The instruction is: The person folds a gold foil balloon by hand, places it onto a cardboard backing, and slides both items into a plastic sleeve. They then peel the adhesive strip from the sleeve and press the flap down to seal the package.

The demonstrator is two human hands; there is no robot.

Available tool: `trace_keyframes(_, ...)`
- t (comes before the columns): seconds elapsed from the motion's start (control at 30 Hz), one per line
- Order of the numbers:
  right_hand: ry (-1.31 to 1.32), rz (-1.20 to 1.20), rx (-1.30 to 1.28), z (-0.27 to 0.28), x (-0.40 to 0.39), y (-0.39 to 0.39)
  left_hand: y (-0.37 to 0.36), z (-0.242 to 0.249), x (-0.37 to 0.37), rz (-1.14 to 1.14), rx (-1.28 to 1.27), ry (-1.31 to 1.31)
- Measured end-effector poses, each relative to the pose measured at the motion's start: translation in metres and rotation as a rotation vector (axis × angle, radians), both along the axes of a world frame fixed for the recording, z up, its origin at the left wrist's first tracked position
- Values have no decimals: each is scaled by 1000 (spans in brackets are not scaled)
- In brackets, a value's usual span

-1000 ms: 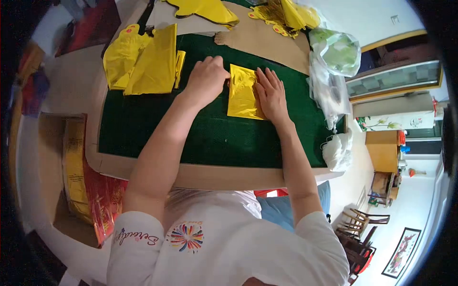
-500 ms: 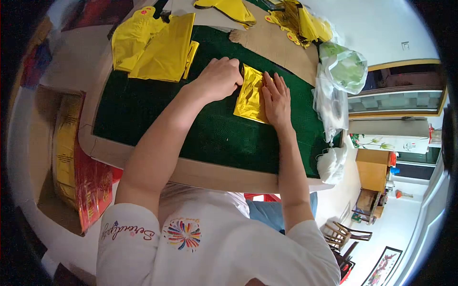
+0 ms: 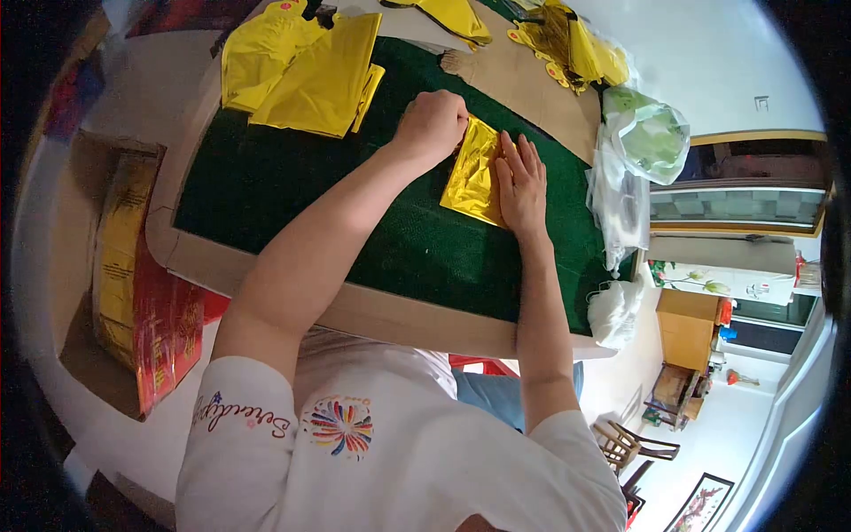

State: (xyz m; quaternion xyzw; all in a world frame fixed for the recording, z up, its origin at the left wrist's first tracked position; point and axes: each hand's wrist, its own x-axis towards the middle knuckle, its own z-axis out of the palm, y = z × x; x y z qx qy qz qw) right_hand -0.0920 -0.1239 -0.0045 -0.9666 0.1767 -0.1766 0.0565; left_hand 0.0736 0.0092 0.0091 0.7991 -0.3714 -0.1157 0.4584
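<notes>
A folded sheet of shiny gold foil lies on the green table covering. At its upper left corner my left hand is closed, with the fingers curled against the foil's edge; whatever is inside them is hidden. My right hand lies flat over the foil's right edge, its fingers stretched out. To the left rest larger yellow foil pieces, partly overlapping.
Brown cardboard lies at the back, with more yellow foil pieces beyond it. A clear plastic bag and a white bundle sit on the right edge. An open cardboard box stands at lower left.
My left hand has shifted slightly up along the foil's left edge. The view has moved a little, while my right hand stays flat on the foil.
</notes>
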Motion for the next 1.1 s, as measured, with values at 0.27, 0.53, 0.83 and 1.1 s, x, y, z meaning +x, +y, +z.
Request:
trace_keyframes(0.27,-2,-7,-14,0,0,0,0,0,-3,10,-48,252)
trace_keyframes(0.53,24,-21,-28,-1,0,0,-7,-5,-9,48,19,241)
trace_keyframes(0.83,37,-18,-16,0,0,1,1,21,-24,39,236,-32)
trace_keyframes(1.1,27,-30,-7,3,0,4,3,28,-34,79,251,-203)
